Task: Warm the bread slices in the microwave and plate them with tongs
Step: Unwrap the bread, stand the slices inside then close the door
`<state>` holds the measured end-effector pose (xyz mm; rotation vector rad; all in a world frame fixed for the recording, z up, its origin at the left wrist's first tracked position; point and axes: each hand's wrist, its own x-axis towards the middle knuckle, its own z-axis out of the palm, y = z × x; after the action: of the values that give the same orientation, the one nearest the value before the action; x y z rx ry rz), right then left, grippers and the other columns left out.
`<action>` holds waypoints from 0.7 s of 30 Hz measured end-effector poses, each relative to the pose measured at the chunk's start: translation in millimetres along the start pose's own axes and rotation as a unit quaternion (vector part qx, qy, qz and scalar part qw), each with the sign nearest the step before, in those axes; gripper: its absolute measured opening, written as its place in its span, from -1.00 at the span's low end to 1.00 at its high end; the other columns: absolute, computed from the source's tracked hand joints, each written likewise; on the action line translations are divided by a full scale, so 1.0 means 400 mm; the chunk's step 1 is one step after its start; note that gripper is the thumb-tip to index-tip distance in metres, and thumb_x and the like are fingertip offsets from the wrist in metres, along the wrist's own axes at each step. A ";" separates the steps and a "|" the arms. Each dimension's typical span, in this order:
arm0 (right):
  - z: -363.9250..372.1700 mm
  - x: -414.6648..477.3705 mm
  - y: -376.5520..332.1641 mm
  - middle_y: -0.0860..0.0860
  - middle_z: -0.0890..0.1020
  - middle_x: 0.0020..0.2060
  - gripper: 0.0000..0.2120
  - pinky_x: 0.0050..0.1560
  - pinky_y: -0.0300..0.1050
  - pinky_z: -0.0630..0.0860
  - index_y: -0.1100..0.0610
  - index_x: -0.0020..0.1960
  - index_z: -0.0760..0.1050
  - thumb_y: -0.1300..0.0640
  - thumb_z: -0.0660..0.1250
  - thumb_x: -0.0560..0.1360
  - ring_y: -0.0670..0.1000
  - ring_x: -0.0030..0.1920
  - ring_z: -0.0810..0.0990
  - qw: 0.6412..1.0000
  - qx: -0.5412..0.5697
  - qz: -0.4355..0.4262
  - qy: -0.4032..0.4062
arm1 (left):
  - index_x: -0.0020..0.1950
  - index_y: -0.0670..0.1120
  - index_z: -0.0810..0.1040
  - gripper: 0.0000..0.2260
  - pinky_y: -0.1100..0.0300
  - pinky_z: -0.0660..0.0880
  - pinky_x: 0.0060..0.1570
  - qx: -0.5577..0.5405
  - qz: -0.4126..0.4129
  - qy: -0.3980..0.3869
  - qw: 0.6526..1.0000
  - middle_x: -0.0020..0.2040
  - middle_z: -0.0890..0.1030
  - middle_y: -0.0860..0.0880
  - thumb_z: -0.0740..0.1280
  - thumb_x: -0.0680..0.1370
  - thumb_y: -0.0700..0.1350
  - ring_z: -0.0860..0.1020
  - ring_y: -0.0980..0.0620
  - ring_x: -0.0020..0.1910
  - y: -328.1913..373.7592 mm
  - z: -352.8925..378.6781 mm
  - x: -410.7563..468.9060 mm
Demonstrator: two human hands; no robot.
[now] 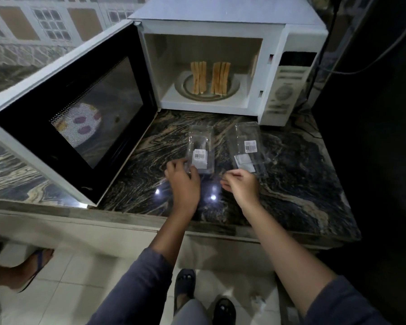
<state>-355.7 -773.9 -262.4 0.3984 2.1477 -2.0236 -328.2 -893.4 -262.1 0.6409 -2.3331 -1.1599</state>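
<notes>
I see the bread slices (210, 77) inside the microwave (220, 17). They stand on edge in two groups on the round turntable (235, 87). The microwave door (68, 109) is swung fully open to the left. Through its mesh window a pale plate with purple spots (80, 126) shows behind the door.

In front of the microwave, on the dark marbled surface (302, 174), two clear plastic packets lie side by side, each with a barcode label. I cannot tell what is inside them.

The left hand (182, 177) is at the end of the left packet (201, 146) farthest from the microwave. Its grip is curled round that packet's corner, with the thumb on top.

The right hand (240, 184) is at the same end of the right packet (247, 144). Its fingers are bent and the fingertips meet at the packet's edge. I cannot tell if this grip really pinches the plastic or only touches it.

At the right side of the microwave is its control panel (284, 90) with a dial. Below the surface edge, on the tiled floor, I see my dark slippers (184, 285) and another person's sandalled foot (34, 263).
</notes>
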 end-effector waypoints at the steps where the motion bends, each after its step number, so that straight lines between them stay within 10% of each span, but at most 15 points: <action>1: -0.020 -0.008 0.005 0.13 0.62 -0.31 -0.89 -0.27 -0.21 0.57 0.19 -0.19 0.52 0.30 0.30 0.50 -0.02 -0.33 0.62 1.000 -0.010 -0.025 0.012 | 0.17 -0.24 0.49 -0.78 0.17 0.33 0.09 -0.025 0.009 -0.006 1.000 0.15 0.41 -0.19 0.20 0.58 -0.19 0.40 -0.09 0.13 0.011 0.007 -0.016; 9: -0.190 -0.016 0.025 0.04 0.56 -0.27 -0.93 -0.23 -0.08 0.44 0.13 -0.14 0.48 0.18 0.28 0.52 0.02 -0.27 0.51 0.964 -0.003 -0.124 0.234 | 0.02 -0.16 0.42 -0.74 0.28 0.34 -0.27 -0.129 -0.075 -0.166 0.975 -0.17 0.51 -0.02 0.16 0.60 0.05 0.47 0.08 -0.20 0.126 0.088 -0.100; 14: -0.217 0.066 -0.029 -0.09 0.47 -0.22 -0.70 -0.12 -0.05 0.49 0.11 0.04 0.38 -0.11 0.28 0.51 -0.09 -0.21 0.46 0.990 -0.009 -0.005 0.138 | 0.12 -0.22 0.44 -0.45 0.13 0.36 -0.08 -0.098 -0.163 -0.225 0.956 0.05 0.54 -0.14 0.11 0.54 0.27 0.52 -0.11 0.03 0.149 0.147 -0.088; 21: -0.199 0.113 -0.029 0.12 0.55 -0.26 -0.78 -0.11 -0.07 0.53 0.14 -0.26 0.41 0.11 0.28 0.54 0.06 -0.22 0.55 0.997 -0.018 0.066 0.018 | -0.16 -0.17 0.40 -0.80 0.09 0.48 -0.18 -0.237 -0.276 -0.223 0.904 -0.31 0.49 -0.11 0.29 0.55 -0.06 0.53 -0.04 -0.34 0.131 0.194 -0.037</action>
<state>-397.4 -691.6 -259.4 0.5619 2.1143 -1.9180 -372.2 -809.6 -264.0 0.9599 -2.1095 -2.2503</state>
